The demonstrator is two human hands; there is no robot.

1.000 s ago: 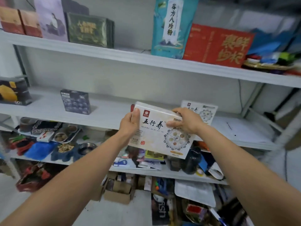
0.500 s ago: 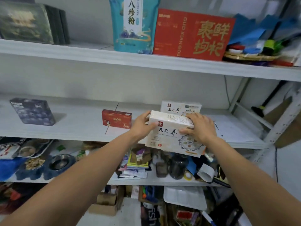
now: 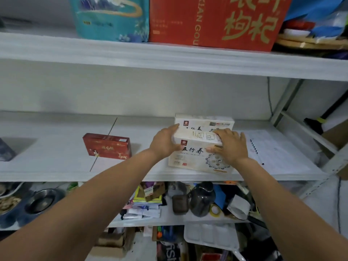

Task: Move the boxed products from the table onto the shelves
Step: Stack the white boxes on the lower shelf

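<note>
White box (image 3: 190, 157) stands lengthwise left-right, front outward, gripped by left hand (image 3: 165, 146) and right hand (image 3: 232, 146).

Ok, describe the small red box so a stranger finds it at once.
Find the white middle shelf. The small red box stands on it, apart and left of the front white box. It is the only red thing on that shelf.

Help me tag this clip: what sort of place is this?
Probably a storeroom or small stockroom: white metal shelving, boxed goods such as the white box and big red carton, and a cluttered lower shelf.
</note>
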